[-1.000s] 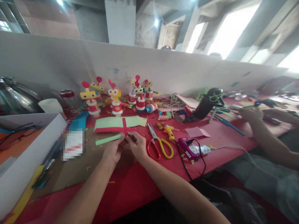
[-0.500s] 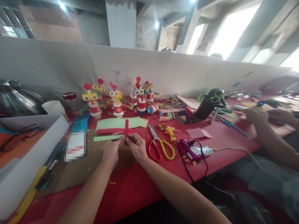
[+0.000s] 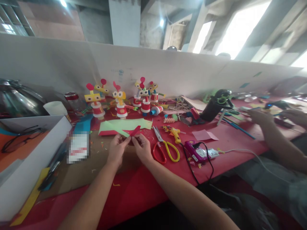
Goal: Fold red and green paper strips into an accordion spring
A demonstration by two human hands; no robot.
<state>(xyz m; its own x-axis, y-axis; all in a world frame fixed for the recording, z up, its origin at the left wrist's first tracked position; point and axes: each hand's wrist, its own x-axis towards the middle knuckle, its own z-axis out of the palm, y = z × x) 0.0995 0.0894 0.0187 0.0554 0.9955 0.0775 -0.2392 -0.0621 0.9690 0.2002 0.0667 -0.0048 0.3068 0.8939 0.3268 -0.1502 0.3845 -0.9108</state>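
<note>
In the middle of the head view, my left hand (image 3: 117, 149) and my right hand (image 3: 143, 148) meet, thumbs and fingertips pinched together. Between them is a pair of narrow paper strips that cross at my fingertips. The light green paper strip (image 3: 122, 132) slants up to the left from my left hand. From my right hand the red paper strip (image 3: 135, 130) points up to the right. Where the strips join is mostly covered by my fingers. Just behind lie pale green paper sheets (image 3: 141, 124). Scissors (image 3: 165, 147) with red and yellow handles rest right of my right hand.
Several paper-cup figures (image 3: 121, 111) stand along the back. A yellow glue gun (image 3: 176, 134), a purple power strip (image 3: 196, 152) with cables and a black holder (image 3: 213, 107) are to the right. At left are a white box (image 3: 35, 153) and a cardboard sheet (image 3: 79, 179). A co-worker's arm (image 3: 275, 140) reaches in.
The green strip has swung from nearly level to slanting up-left. The red strip has tipped from upright toward the right. Both hands stay in nearly the same place.
</note>
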